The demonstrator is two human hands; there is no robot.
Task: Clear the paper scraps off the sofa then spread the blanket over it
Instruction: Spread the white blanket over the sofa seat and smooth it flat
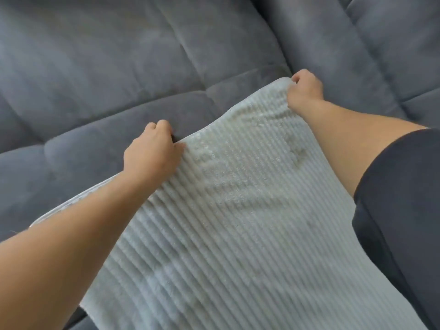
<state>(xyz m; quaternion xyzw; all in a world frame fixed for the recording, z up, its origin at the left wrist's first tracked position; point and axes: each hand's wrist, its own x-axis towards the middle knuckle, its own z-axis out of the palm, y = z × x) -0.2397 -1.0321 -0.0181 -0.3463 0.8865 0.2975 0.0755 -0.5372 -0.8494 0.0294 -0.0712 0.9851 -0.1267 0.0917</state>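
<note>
A pale grey-green ribbed fleece blanket is held stretched over the seat of the dark grey tufted velvet sofa. Its far edge is gripped by both hands: the left hand is curled round one corner, the right hand round the other, nearer the sofa's backrest.

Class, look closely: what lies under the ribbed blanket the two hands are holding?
Around the blanket only grey sofa cushions show. Whatever lies beneath it is covered, so hidden paper scraps cannot be ruled out.
</note>
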